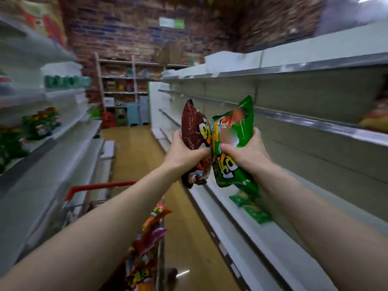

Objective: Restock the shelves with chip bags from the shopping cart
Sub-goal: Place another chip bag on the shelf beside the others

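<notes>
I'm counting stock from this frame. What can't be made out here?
Head view:
- Cart: basket mostly behind the left arm and cut off by the bottom edge; bags uncountable.
- Brown bag: lower print covered by the left hand.
- Green bag: one patch blurred, middle under the right hand.
- Left shelf goods: motion-blurred, unreadable.

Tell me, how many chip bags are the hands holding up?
2. The left hand grips a brown bag, and the right hand grips a green bag beside it. Other bags lie in the cart, some maybe hidden.
</notes>
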Tool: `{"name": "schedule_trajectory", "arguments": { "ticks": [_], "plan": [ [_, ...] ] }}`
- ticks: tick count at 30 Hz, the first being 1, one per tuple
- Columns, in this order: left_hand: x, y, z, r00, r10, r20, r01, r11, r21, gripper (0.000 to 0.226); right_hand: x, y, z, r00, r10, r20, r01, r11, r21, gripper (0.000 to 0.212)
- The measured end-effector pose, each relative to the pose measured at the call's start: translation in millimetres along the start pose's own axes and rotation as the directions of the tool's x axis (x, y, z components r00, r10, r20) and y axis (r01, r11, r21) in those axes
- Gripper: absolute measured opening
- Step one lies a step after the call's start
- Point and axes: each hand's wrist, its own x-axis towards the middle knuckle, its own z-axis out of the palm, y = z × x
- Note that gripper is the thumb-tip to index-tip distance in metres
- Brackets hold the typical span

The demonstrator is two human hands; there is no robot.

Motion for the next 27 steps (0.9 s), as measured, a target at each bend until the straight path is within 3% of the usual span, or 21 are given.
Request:
{"name": "schedule_trajectory", "arguments": {
  "ticks": [6,13,18,22,27],
  "plan": [
    [-12,44,87,0.978,0.126,0.168,-0.118,0.991,-0.057,0.076,-31,10,-94,0.967,0.059,-0.249,-0.072,0.996,-0.043,0.072],
    [-77,111,192,0.876,0.243,0.417,-0.186,0.967,-0.173,0.083,-105,26,-214,0.833,0.1,-0.544,-0.183,0.978,-0.099,0.07],
    [-149,174,256,0.756,0.341,0.559,-0.208,0.934,-0.289,0.076,-174,22,-308,0.707,0.083,-0.702,-0.266,0.951,-0.156,0.081],
    [-216,228,300,0.673,0.42,0.609,-0.218,0.899,-0.38,0.085,-241,10,-380,0.614,0.067,-0.786,-0.307,0.938,-0.159,0.079],
    [-320,289,349,0.556,0.487,0.674,-0.185,0.862,-0.472,0.081,-330,1,-469,0.502,0.037,-0.864,-0.354,0.92,-0.166,0.082]
  ]
}}
